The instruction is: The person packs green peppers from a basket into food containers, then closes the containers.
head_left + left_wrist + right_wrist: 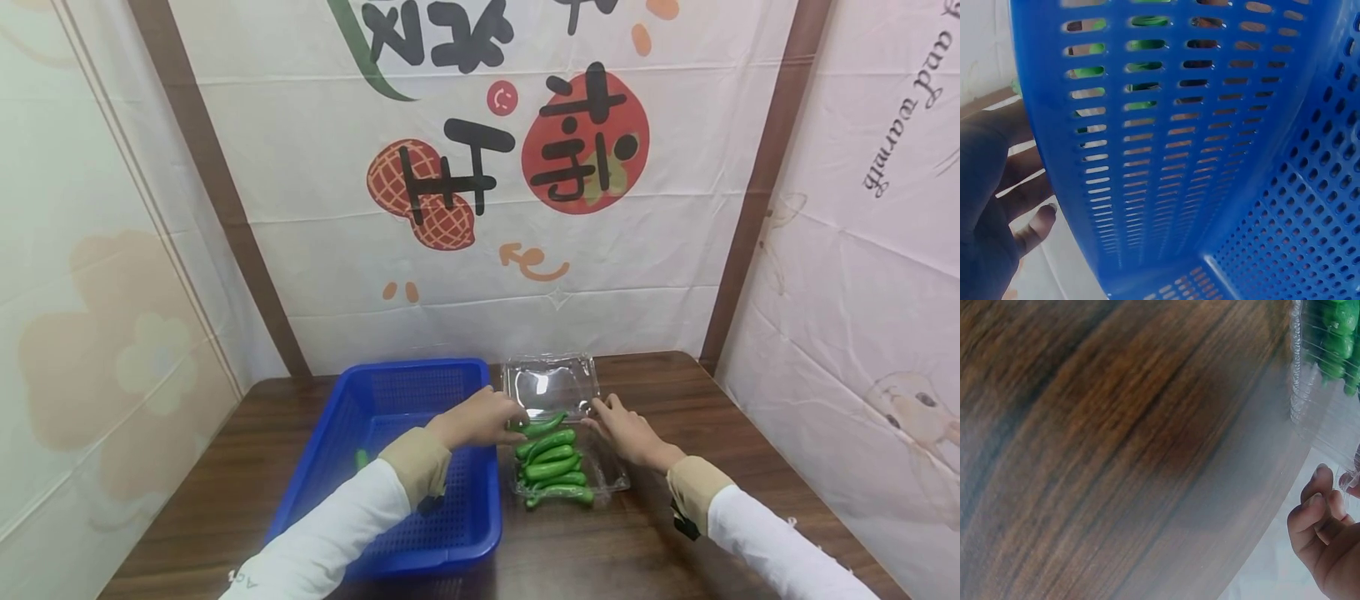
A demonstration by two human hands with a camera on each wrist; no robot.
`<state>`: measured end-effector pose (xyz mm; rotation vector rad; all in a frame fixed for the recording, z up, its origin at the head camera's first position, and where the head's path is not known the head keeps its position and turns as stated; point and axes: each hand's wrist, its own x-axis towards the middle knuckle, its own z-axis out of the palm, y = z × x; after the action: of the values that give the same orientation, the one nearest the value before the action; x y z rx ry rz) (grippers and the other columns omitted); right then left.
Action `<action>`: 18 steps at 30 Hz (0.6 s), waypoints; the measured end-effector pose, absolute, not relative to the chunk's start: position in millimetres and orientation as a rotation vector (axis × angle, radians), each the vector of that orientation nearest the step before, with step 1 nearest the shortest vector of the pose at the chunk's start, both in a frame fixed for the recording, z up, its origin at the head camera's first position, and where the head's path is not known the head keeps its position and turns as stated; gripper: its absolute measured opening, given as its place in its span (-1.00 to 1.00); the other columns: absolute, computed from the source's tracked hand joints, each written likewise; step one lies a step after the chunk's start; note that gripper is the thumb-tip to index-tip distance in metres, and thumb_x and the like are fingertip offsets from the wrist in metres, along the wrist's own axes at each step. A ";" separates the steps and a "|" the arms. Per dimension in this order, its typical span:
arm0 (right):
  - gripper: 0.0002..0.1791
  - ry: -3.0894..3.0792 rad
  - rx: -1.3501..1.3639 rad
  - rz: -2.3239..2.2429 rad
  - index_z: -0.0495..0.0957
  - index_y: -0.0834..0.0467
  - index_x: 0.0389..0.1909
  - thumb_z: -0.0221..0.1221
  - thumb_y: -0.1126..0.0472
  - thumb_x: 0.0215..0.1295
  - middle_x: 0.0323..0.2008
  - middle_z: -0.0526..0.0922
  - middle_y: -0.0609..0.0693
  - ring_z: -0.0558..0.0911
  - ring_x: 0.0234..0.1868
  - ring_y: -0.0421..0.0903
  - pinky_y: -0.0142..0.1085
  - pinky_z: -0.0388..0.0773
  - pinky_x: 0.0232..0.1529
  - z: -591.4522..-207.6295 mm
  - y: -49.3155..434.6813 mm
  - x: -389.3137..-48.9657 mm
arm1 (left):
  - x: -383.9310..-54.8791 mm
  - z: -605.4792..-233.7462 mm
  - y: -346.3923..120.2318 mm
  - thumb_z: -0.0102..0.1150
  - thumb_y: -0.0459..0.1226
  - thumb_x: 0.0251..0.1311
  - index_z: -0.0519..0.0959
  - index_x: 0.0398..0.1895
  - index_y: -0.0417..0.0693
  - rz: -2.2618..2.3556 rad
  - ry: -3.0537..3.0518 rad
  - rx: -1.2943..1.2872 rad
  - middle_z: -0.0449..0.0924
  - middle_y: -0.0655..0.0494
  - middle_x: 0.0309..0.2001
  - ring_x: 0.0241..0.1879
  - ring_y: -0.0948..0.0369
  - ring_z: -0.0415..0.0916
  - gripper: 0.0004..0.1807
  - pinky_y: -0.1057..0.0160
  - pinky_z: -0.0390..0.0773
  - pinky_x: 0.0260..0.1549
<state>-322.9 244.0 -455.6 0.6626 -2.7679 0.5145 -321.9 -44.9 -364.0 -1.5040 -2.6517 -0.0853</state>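
The thumb and fingers of my left hand pinch the left end of a curved green pepper, at the far end of a clear plastic box. Several more green peppers lie in a row in the box. At its far right corner, my right hand holds the clear edge between curled fingers and thumb. In the left wrist view, the basket's perforated wall hides my left fingertips.
To the left stands a blue basket, with one green pepper in it. The box's clear lid stands raised behind the peppers. Both containers are on the brown wooden table, with a printed cloth behind.
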 end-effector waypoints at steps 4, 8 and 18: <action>-0.79 -2.764 0.671 0.516 0.38 0.10 -0.14 0.06 0.03 0.50 -0.36 0.29 0.04 0.42 -0.64 -0.10 -0.19 0.38 -0.68 -456.1 243.7 -323.1 | -321.8 -365.1 -42.5 0.38 -0.12 0.16 0.72 -0.24 0.06 -0.083 -2.657 -1.531 0.69 0.29 -0.37 -0.40 0.39 0.52 -0.84 0.25 0.38 -0.28; -0.81 -2.764 0.673 0.517 0.38 0.10 -0.15 0.07 0.05 0.49 -0.36 0.29 0.05 0.42 -0.62 -0.09 -0.19 0.38 -0.67 -455.9 243.6 -323.0 | -319.6 -366.3 -38.6 0.39 -0.12 0.15 0.73 -0.25 0.07 -0.092 -2.696 -1.549 0.70 0.31 -0.33 -0.38 0.44 0.55 -0.84 0.30 0.44 -0.23; -0.79 -2.780 0.649 0.508 0.38 0.09 -0.15 0.06 0.02 0.49 -0.35 0.30 0.06 0.43 -0.63 -0.06 -0.15 0.38 -0.67 -454.0 243.0 -322.3 | -311.1 -371.5 -25.2 0.37 0.02 0.14 0.70 -0.27 0.15 0.033 -2.756 -1.578 0.55 0.41 -0.48 -0.43 0.42 0.44 -0.78 0.21 0.42 -0.20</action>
<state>-322.3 243.0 -454.0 0.6490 -2.7798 0.5083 -311.1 -25.2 -371.5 -1.5782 -2.7555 0.0331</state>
